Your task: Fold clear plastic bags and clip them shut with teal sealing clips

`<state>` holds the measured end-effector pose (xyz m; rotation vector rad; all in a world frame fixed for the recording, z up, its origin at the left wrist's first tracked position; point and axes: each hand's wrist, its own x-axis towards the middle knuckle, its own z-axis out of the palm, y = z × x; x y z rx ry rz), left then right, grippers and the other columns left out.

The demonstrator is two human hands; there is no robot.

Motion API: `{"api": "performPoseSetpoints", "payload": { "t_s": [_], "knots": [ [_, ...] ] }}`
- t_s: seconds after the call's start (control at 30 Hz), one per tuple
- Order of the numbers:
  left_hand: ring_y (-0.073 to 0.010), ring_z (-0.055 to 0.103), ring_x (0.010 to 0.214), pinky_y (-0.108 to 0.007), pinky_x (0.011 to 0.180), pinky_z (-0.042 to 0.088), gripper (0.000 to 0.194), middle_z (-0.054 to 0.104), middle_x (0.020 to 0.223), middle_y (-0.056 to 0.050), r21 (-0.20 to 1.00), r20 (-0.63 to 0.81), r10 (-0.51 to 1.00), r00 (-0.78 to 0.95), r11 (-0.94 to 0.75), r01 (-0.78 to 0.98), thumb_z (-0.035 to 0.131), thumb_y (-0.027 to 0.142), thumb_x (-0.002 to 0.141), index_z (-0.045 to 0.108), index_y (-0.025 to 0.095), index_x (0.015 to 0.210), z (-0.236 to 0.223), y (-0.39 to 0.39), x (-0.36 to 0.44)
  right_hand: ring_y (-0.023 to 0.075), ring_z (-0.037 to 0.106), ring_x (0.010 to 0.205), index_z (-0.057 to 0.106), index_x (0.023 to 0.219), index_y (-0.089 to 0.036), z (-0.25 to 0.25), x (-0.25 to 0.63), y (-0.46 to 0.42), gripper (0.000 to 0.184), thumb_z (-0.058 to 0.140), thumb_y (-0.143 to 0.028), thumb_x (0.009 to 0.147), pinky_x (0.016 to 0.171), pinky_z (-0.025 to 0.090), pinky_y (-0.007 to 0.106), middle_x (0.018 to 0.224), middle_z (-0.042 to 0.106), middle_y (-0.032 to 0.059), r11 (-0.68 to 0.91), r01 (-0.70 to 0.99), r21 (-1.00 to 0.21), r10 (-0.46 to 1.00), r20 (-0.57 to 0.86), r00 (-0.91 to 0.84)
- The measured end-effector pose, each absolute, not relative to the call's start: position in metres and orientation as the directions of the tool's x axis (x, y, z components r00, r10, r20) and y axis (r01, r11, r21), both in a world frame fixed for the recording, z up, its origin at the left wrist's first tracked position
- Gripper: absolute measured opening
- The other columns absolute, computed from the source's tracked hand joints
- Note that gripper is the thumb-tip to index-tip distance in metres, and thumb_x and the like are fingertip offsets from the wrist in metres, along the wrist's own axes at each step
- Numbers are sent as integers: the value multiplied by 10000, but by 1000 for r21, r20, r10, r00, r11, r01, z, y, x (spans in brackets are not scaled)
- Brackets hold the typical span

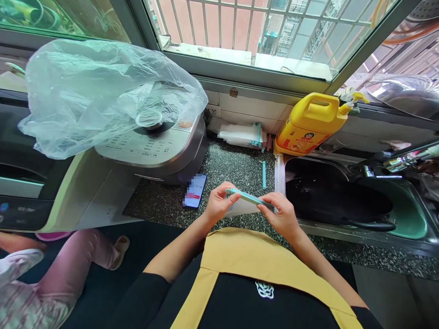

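Observation:
A teal bag-sealing clip [249, 198] stretches between my two hands over the counter's front edge. My left hand [220, 201] pinches its left end, and my right hand [280, 211] grips the right end. Below the clip hangs a translucent plastic bag [242, 209], partly hidden by my hands; whether the clip is fully closed on it I cannot tell. Another teal clip [264, 175] lies on the counter just beyond my right hand. Against the wall rests a stack of clear bags [240, 134] with teal and pink clips at its right end.
A phone [195, 192] lies left of my hands, beside a rice cooker [151, 146] partly covered by a large plastic bag [103, 91]. At right, a yellow pump bottle [310, 123] stands behind the sink, where a black wok [336, 201] sits. Another person [65, 278] is at lower left.

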<state>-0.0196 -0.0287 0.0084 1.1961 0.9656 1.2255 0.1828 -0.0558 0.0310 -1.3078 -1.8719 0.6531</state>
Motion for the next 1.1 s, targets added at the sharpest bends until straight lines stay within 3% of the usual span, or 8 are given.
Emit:
{"api": "performPoseSetpoints", "payload": {
  "t_s": [0.1, 0.17, 0.27, 0.33, 0.7, 0.87, 0.97, 1.1],
  "knots": [
    [-223, 564, 941, -322, 841, 446, 495, 628, 989, -95, 990, 129, 956, 264, -111, -84, 779, 525, 580, 702, 184, 929, 7, -21, -22, 192, 579, 699, 658, 788, -235, 43, 184, -48, 68, 616, -285, 806, 650, 455, 340, 726, 672, 39, 419, 568, -708, 908, 341, -244],
    [-224, 584, 911, -311, 801, 460, 529, 647, 993, -98, 994, 94, 912, 400, -111, 19, 796, 501, 563, 701, 184, 976, 5, -16, -22, 190, 575, 693, 655, 784, -236, 52, 187, -42, 73, 616, -294, 806, 649, 454, 340, 732, 669, 38, 436, 564, -701, 900, 351, -260],
    [-180, 580, 705, -268, 653, 448, 354, 655, 728, -57, 976, 68, 851, 520, -166, 143, 680, 508, 709, 716, 157, 749, -1, -12, -18, 191, 568, 687, 653, 767, -234, 63, 192, -35, 90, 619, -310, 802, 648, 451, 341, 711, 655, 37, 451, 571, -686, 892, 373, -256],
    [-162, 554, 616, -248, 578, 417, 431, 623, 617, -37, 966, 81, 852, 517, -194, 170, 577, 539, 783, 691, 151, 635, -6, -12, -15, 191, 564, 684, 652, 760, -233, 68, 195, -31, 95, 621, -312, 800, 640, 450, 338, 699, 646, 37, 455, 583, -673, 887, 398, -233],
    [-114, 433, 482, -211, 464, 320, 667, 514, 509, -1, 983, -44, 838, 544, -59, 172, 362, 699, 809, 613, 132, 561, -22, -25, -21, 188, 575, 688, 665, 761, -237, 76, 202, -17, 61, 651, -292, 783, 630, 461, 337, 712, 654, 31, 481, 601, -639, 862, 469, -191],
    [-184, 583, 714, -264, 654, 447, 485, 672, 771, -57, 989, -10, 841, 540, -73, 131, 592, 619, 731, 712, 154, 794, -17, -19, -30, 181, 572, 697, 672, 778, -238, 78, 203, -13, 79, 648, -311, 792, 651, 463, 335, 725, 658, 30, 485, 566, -666, 864, 464, -194],
    [-220, 590, 898, -312, 814, 451, 536, 675, 970, -93, 991, 99, 899, 426, -128, 40, 730, 584, 610, 709, 176, 956, 3, -1, -33, 175, 573, 691, 673, 779, -232, 81, 200, -11, 106, 638, -329, 803, 658, 463, 331, 731, 661, 32, 484, 546, -684, 872, 430, -234],
    [-210, 594, 904, -324, 826, 456, 518, 673, 945, -85, 973, 228, 905, 359, -195, -125, 768, 567, 570, 726, 193, 926, 40, 23, -19, 172, 568, 686, 664, 764, -225, 90, 190, -7, 142, 637, -358, 806, 664, 455, 327, 723, 657, 31, 519, 531, -670, 854, 429, -293]
  ]
}}
